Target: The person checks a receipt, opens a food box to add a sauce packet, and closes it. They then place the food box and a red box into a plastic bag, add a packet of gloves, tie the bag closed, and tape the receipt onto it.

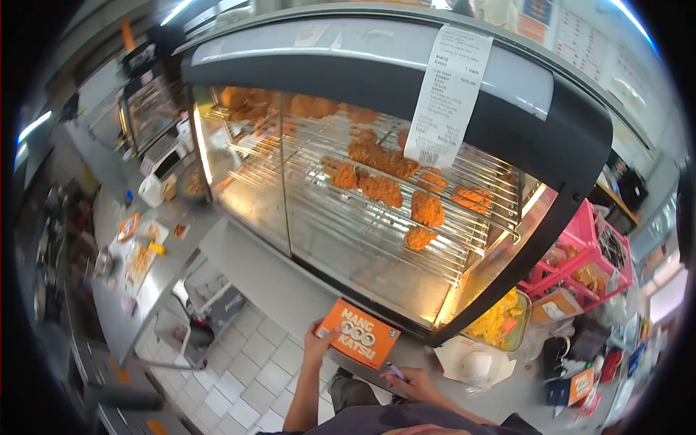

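An orange box with "MANG KATSU" lettering is at the lower middle, in front of the glass display warmer. My left hand grips the box at its left end, with the thumb over the top. My right hand is closed around a slim pale pen, just below the box's right corner. A long printed receipt hangs on the warmer's top front. Behind the glass, fried pieces lie on wire racks.
To the right are a tray of yellow food, a white open box with a rounded item, and pink crates. A steel table with trays stands left. Tiled floor shows below.
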A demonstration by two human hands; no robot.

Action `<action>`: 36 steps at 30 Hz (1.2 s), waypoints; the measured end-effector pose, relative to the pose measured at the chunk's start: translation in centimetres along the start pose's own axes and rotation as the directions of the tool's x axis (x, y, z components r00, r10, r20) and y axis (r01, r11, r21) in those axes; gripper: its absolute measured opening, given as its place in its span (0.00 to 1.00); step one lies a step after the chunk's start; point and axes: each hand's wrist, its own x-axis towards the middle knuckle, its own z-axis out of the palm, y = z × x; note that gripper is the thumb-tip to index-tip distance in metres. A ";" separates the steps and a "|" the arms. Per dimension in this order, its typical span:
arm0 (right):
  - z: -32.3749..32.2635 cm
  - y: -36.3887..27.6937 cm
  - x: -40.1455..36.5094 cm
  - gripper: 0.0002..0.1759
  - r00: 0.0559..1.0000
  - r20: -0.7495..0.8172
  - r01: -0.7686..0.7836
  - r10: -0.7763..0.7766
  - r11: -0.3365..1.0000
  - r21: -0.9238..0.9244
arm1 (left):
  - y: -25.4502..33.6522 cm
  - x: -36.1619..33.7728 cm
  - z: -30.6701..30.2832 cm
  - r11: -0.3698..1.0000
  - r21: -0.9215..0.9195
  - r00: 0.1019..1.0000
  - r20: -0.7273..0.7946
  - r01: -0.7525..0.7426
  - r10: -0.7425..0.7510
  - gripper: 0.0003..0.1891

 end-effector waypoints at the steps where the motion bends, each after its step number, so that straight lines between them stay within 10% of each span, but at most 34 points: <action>1: -0.6 -2.0 1.2 0.11 0.996 -0.080 0.039 -0.042 0.999 -0.031 | -0.2 1.1 -0.3 1.000 0.027 0.999 0.038 -0.001 -0.001 0.30; 3: -2.1 -5.9 3.2 0.09 0.929 -0.309 0.158 -0.202 0.974 -0.162 | -1.4 2.1 -1.4 0.993 0.048 0.977 0.188 -0.111 0.100 0.31; 6: -6.1 -12.5 6.3 0.13 0.569 -0.730 0.276 -0.378 0.925 -0.262 | 0.8 3.2 -2.4 0.945 0.274 0.922 0.383 -0.178 0.062 0.35; 9: -9.1 -20.3 9.8 0.11 0.089 -0.801 0.435 -0.592 0.747 -0.503 | 3.5 4.5 -3.4 0.878 0.412 0.847 0.531 -0.245 -0.012 0.41; 11: -9.7 -25.2 11.3 0.15 0.032 -0.772 0.469 -0.635 0.691 -0.549 | 4.7 5.5 -3.3 0.854 0.470 0.760 0.633 -0.223 -0.150 0.45; 16: -10.6 -29.4 13.6 0.15 0.068 -0.795 0.119 -0.603 0.796 -0.594 | 6.2 6.7 -2.8 0.815 0.542 0.659 0.692 -0.204 -0.295 0.48; 25: -11.6 -29.3 14.2 0.19 0.102 -0.834 0.260 -0.542 0.824 -0.503 | 6.0 7.6 -2.6 0.815 0.535 0.570 0.749 -0.221 -0.337 0.46; 31: -8.9 -25.9 11.0 0.20 0.368 -0.837 0.330 -0.404 0.899 -0.289 | 6.9 7.8 -2.6 0.760 0.594 0.515 0.753 -0.265 -0.409 0.41; 33: -7.5 -24.0 9.8 0.21 0.518 -0.781 0.377 -0.348 0.913 -0.156 | 10.4 5.6 -2.2 0.120 0.542 0.509 0.832 -0.832 -0.222 0.40; 36: -5.1 -20.8 8.8 0.22 0.675 -0.702 0.361 -0.229 0.932 0.043 | 15.4 2.3 1.1 0.740 0.135 0.380 0.908 -0.660 0.174 0.37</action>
